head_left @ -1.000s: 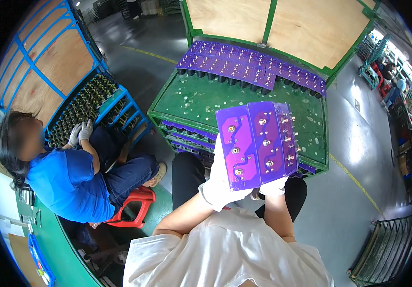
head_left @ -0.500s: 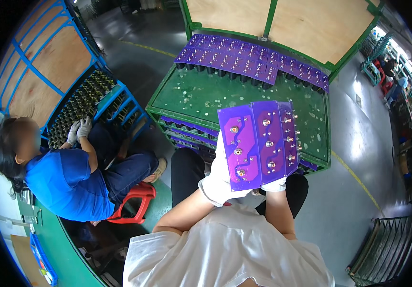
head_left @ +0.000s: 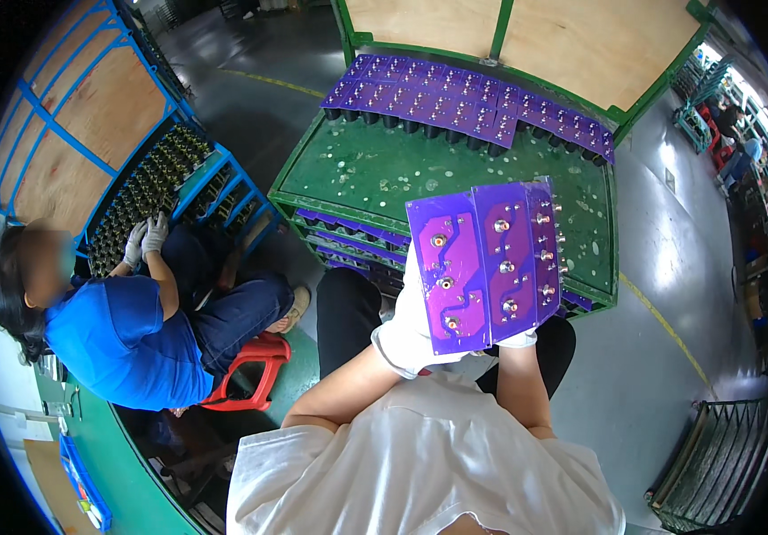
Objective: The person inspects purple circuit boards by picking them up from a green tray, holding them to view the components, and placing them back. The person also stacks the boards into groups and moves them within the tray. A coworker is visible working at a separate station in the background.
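In front of my chest I hold up a purple circuit board panel [head_left: 522, 245], jointed in sections and bent along its seams, with metal posts on its face. My left hand [head_left: 406, 330], in a white glove, grips its left and lower edge. My right hand [head_left: 520, 340], also gloved in white, supports the lower right from behind. Most fingers of both hands are hidden by the board. Beyond it stands a green cart [head_left: 339, 169], its top shelf carrying rows of similar purple boards [head_left: 429, 100] on dark cylindrical parts along the far side.
More purple boards lie on the cart's lower shelves. To my left a person in a blue shirt [head_left: 125, 339] sits on a red stool [head_left: 255, 374], gloved hands at a blue rack [head_left: 246, 209] full of metal parts. A dark slatted rack [head_left: 723, 464] stands at the lower right.
The panel's right side has shifted slightly right and up, while both hands keep hold of it. The cart appears a little higher in view as the head has moved slightly.
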The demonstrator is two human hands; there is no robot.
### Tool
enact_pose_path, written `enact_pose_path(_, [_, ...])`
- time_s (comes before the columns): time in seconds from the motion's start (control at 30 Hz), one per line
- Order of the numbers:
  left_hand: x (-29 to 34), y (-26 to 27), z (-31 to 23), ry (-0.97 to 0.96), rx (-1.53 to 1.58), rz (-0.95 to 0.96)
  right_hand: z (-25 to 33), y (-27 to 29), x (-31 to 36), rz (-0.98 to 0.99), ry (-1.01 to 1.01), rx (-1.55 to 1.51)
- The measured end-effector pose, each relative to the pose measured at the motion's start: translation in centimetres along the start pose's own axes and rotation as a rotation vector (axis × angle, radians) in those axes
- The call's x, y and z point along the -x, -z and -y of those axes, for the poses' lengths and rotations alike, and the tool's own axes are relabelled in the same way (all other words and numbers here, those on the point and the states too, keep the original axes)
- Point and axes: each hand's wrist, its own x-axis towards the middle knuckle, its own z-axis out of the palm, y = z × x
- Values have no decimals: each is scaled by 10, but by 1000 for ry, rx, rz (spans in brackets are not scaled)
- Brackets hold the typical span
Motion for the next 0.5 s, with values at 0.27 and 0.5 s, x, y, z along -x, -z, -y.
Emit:
enact_pose_path(0.27, [-1,-4,-6,153,526,-4,-6,18,-3,-44,-100,-320])
enact_pose_path(0.5, [3,9,-7,163,718,429,17,-40,-7,-21,89,-139])
